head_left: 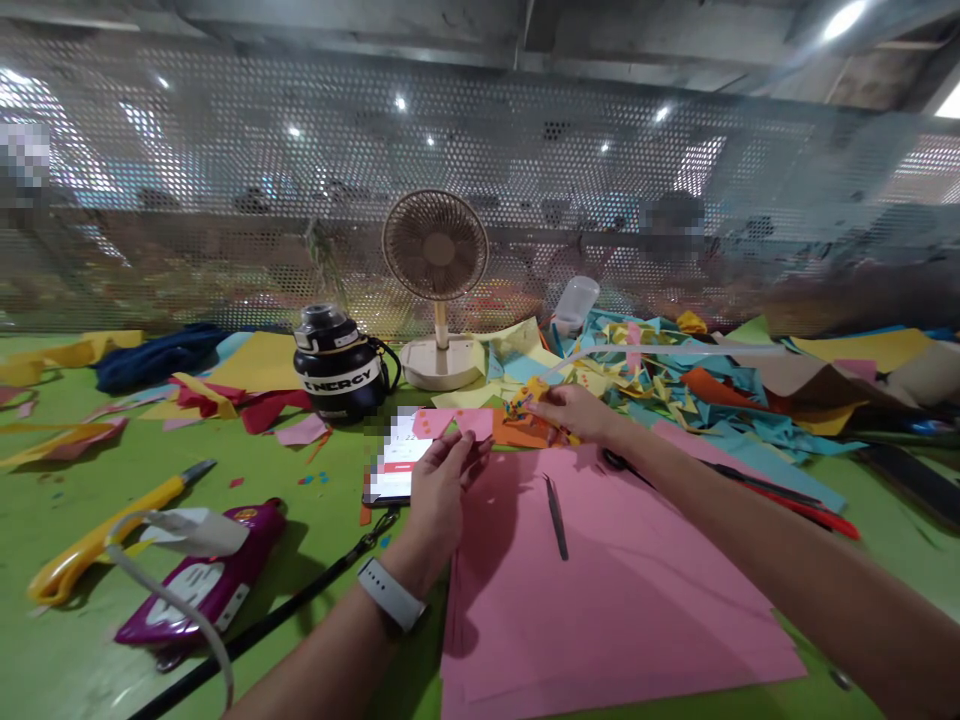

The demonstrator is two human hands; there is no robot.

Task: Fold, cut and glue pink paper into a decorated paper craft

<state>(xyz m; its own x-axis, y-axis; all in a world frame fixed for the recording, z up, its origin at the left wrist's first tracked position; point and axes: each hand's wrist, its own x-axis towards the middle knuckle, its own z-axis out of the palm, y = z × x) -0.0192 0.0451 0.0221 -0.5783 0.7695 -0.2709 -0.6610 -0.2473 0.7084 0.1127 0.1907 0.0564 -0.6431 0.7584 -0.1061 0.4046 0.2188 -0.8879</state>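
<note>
My left hand (439,485), a pale watch band on its wrist, pinches a small piece of pink paper (474,421) between thumb and fingers, just beside a lit phone (391,478). To its right, my right hand (576,412) is closed around a small yellow object with coloured patches (524,399), whose kind I cannot make out. Orange paper (517,432) lies under that hand. Below both hands is a stack of large pink sheets (615,610), with dark tweezers (556,518) resting on top. Dark-handled scissors (616,460) are partly hidden under my right forearm.
A black bottle (337,375) and a beige fan (436,250) stand behind the phone. Coloured paper scraps (645,370) pile up at the back right. On the left lie a yellow-handled cutter (112,540), a purple case (259,540), a white charger (202,530) and a black strap (292,605).
</note>
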